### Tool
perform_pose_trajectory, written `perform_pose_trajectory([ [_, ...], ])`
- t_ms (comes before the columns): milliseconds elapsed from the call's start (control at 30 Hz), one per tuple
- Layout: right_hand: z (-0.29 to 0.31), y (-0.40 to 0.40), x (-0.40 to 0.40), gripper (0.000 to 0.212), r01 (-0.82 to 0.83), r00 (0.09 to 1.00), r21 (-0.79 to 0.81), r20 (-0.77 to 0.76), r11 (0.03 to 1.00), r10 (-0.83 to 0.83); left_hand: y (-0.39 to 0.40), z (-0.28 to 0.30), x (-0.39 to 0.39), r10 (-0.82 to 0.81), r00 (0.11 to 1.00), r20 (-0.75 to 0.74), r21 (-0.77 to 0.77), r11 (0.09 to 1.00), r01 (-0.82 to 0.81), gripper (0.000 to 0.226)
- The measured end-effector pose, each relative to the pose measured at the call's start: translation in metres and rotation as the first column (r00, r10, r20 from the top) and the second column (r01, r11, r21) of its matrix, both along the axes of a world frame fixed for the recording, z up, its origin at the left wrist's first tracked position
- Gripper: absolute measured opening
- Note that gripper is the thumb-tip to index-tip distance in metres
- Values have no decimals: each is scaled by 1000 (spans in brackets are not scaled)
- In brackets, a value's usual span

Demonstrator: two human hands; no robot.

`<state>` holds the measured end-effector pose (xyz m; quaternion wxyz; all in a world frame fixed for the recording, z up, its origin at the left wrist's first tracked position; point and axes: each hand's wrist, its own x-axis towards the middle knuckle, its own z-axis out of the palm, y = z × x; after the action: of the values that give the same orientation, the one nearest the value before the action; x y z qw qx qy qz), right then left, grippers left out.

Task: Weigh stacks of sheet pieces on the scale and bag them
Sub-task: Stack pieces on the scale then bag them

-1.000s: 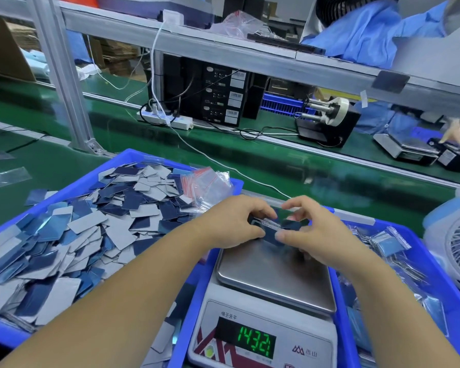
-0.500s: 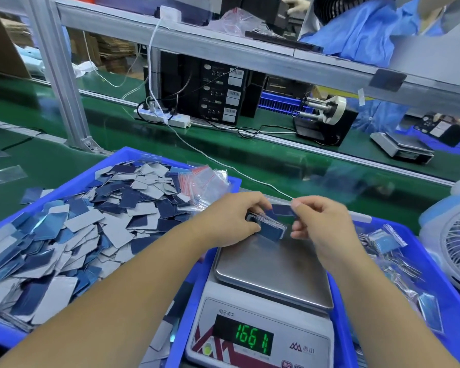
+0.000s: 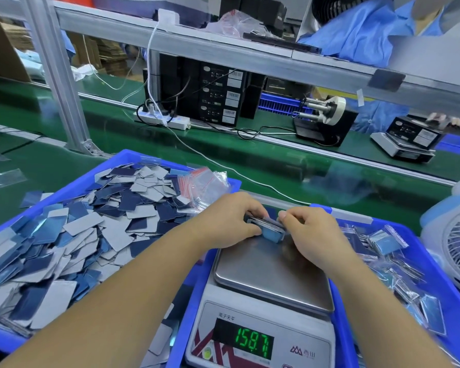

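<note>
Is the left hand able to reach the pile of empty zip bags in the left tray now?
Probably yes, once freed: the left hand grips the stack on the scale, and the zip bags lie uncovered just beyond it.

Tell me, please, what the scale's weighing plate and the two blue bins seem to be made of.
The weighing plate looks like brushed metal, probably stainless steel: grey, dull sheen, soft reflections of the hands. The left blue bin and right blue bin look like moulded plastic: uniform saturated colour, thick rounded rims, slight gloss.
</note>
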<state>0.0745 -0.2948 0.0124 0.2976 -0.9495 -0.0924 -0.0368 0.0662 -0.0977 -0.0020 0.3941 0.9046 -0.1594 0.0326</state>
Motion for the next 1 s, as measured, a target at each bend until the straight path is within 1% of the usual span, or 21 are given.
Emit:
perform_pose_trajectory([
  [67,2,0,-1,31,-40,997,24,63,999,39,0,0,1,-1,1000,-16,43,999,2,21],
  [133,3,-1,-2,19,-118,991,106,81,987,110,-1,-2,3,11,1000,-22,72,997,-10,23],
  [167,4,-1,-3,12,-170,984,110,70,979,163,-1,-3,3,16,1000,-22,79,997,-14,23],
  [200,3,0,-4,10,-219,975,75,60,973,215,-1,-3,3,18,1000,-23,83,996,-16,23],
  [267,1,1,-6,21,-264,962,-31,71,964,265,-2,-2,1,20,1000,-23,93,995,-18,21],
  [300,0,2,-5,25,-263,960,-53,82,963,267,-2,-1,1,23,999,-26,96,995,-21,22],
  [333,0,3,-5,26,-259,961,-53,88,964,263,-3,-1,1,28,999,-28,101,995,-25,26],
  [400,-2,4,-4,21,-247,964,-48,89,968,251,-6,-1,-1,32,999,-41,98,995,-28,45],
  [433,-2,3,-4,19,-245,965,-51,83,968,248,-8,0,-3,24,997,-71,61,998,-19,56],
  [500,-2,2,-4,19,-244,966,-57,69,968,248,-11,4,-8,-26,987,-157,-90,996,12,72],
  [533,-2,2,-4,20,-241,967,-63,65,969,245,-13,6,-11,-54,981,-187,-161,987,24,76],
  [600,-3,4,-5,26,-230,970,-67,62,971,234,-19,8,-15,-98,974,-204,-245,968,46,79],
  [667,-4,8,-6,34,-246,964,-48,86,968,250,-27,9,-20,-136,973,-184,-257,963,86,81],
  [767,-6,13,-7,36,-254,961,-24,107,967,255,-33,10,-23,-173,974,-145,-221,965,138,86],
  [933,1,11,-9,38,-243,960,-13,137,970,242,-31,17,-23,-152,976,-157,-344,935,90,81],
  [1000,2,9,-8,34,-228,967,-1,114,974,226,-30,18,-22,-142,978,-150,-321,943,88,81],
])
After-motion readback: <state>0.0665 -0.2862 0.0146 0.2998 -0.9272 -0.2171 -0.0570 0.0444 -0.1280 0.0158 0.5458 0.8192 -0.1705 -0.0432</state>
